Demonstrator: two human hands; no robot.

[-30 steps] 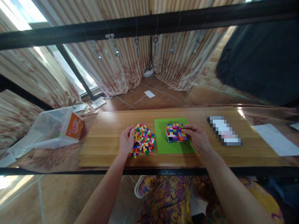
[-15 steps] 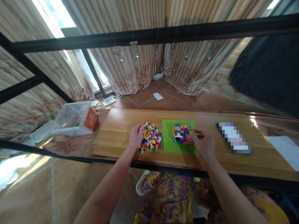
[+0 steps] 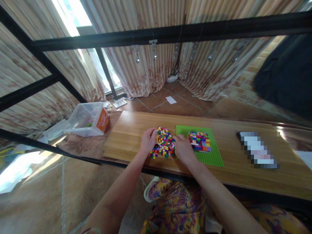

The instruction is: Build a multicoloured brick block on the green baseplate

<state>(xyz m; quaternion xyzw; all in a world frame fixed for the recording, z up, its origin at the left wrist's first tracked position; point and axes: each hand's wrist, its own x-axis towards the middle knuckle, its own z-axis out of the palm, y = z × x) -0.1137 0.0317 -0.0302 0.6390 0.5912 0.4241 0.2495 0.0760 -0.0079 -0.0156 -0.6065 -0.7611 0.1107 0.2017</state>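
As both hands flanked the brick pile (image 3: 162, 146) | left hand (image 3: 148, 142) cupped its edge; right hand (image 3: 183, 150) grip untellable | a nudge risked scattering bricks.

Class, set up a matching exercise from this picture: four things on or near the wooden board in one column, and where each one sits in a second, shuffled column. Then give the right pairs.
Things
1. pile of loose bricks
2. built block of bricks
3. clear plastic box
4. green baseplate

Places
A. lying flat on the wooden board, right of the loose pile
B. between the left hand and the right hand
C. off the board's left end, tipped on its side
D. standing on the green plate

Pairs: 1-B, 2-D, 3-C, 4-A
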